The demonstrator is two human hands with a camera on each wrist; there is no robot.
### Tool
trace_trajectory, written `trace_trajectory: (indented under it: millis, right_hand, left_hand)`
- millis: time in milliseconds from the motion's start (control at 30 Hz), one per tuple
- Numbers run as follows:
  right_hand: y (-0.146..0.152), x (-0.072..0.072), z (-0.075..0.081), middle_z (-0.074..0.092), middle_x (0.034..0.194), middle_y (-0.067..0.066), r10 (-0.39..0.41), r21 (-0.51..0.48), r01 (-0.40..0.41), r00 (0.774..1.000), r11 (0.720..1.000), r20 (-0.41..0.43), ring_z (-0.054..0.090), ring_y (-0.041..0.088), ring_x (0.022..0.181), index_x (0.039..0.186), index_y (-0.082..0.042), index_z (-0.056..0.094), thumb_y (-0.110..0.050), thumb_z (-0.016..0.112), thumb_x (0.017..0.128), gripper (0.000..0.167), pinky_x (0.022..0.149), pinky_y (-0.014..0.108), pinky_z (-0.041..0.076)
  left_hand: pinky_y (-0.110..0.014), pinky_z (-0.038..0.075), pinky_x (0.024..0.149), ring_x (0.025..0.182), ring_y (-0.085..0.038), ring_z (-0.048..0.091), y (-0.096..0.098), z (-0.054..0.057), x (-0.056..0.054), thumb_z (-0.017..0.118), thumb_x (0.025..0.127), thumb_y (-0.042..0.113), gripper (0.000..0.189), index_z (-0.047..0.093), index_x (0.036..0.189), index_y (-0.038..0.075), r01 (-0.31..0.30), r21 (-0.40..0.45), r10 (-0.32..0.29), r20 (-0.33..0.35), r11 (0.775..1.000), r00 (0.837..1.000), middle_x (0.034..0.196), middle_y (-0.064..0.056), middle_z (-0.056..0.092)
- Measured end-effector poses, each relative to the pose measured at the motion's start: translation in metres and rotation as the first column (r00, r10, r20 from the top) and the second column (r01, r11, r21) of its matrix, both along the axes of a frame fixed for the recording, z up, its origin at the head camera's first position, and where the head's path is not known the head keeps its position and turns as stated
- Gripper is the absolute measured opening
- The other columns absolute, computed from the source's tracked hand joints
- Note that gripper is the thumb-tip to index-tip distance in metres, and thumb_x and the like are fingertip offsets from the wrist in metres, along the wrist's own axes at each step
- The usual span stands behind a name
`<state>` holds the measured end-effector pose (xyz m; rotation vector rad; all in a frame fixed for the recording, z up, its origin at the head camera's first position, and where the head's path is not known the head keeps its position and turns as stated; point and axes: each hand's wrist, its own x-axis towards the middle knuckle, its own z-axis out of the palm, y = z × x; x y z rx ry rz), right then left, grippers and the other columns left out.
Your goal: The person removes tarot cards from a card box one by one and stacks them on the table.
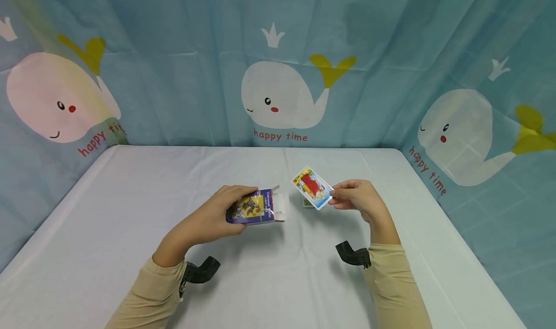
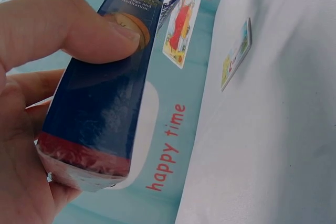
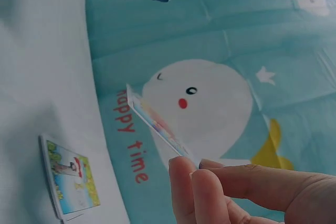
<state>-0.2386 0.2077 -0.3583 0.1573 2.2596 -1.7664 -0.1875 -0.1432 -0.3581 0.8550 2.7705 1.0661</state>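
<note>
My left hand [image 1: 207,219] grips a blue tarot card box [image 1: 252,207] with the thumb along one side and fingers along the other. The box's flap end is open and points right, with white flaps sticking out. Between thumb and fingers, my right hand [image 1: 359,198] pinches a picture card [image 1: 311,186] by its lower right corner. That card is tilted in the air, showing a red figure on a yellow and blue ground. On the table below it lies a small stack of cards [image 3: 71,179], mostly hidden behind the held card in the head view.
A white cloth covers the table [image 1: 260,290]. Behind it hangs a blue curtain [image 1: 173,92] printed with whales and red lettering. Black curved mounts [image 1: 201,271] stick out from both wrists over the table.
</note>
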Motion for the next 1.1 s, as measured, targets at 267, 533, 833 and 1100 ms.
trace_trajectory:
  millis: [267, 533, 833, 1100]
  right_hand:
    - [-0.001, -0.010, -0.016, 0.070, 0.077, 0.004, -0.067, -0.039, 0.070, 0.996, 0.997, 0.063, 0.072, 0.009, 0.066, 0.117, 0.013, 0.057, -0.003, 0.064, 0.092, 0.030, 0.065, 0.022, 0.057]
    - [-0.004, -0.019, -0.038, 0.071, 0.072, 0.004, -0.143, -0.151, 0.159, 0.983, 0.976, 0.112, 0.072, 0.010, 0.065, 0.115, 0.012, 0.056, -0.001, 0.062, 0.093, 0.026, 0.065, 0.021, 0.057]
    - [-0.014, -0.022, -0.052, 0.070, 0.072, 0.003, -0.249, -0.215, 0.271, 0.960, 0.938, 0.125, 0.071, 0.009, 0.065, 0.117, 0.013, 0.056, 0.003, 0.061, 0.092, 0.027, 0.065, 0.021, 0.057]
    - [-0.022, -0.019, -0.061, 0.069, 0.071, 0.003, -0.310, -0.183, 0.326, 0.944, 0.928, 0.111, 0.070, 0.008, 0.064, 0.117, 0.013, 0.057, -0.001, 0.062, 0.093, 0.029, 0.066, 0.020, 0.057]
  left_hand:
    - [-0.042, 0.046, 0.092, 0.124, -0.026, 0.045, 0.000, 0.001, 0.001, 0.074, 0.080, 0.012, 0.075, 0.046, 0.149, 0.013, 0.000, -0.009, -0.001, -0.003, 1.000, 1.000, 0.147, -0.009, 0.050]
    - [-0.043, 0.046, 0.093, 0.124, -0.026, 0.045, 0.001, 0.000, 0.001, 0.074, 0.079, 0.011, 0.076, 0.045, 0.149, 0.012, -0.001, -0.010, 0.001, -0.006, 1.000, 1.000, 0.146, -0.010, 0.050]
    - [-0.043, 0.045, 0.093, 0.126, -0.026, 0.045, 0.001, -0.001, 0.000, 0.074, 0.080, 0.011, 0.075, 0.045, 0.149, 0.014, 0.002, -0.006, -0.002, 0.000, 1.000, 1.000, 0.147, -0.008, 0.050]
    - [-0.043, 0.045, 0.093, 0.124, -0.025, 0.046, 0.002, -0.002, 0.000, 0.074, 0.079, 0.011, 0.075, 0.045, 0.149, 0.013, 0.007, -0.010, -0.007, -0.008, 1.000, 1.000, 0.147, -0.008, 0.050]
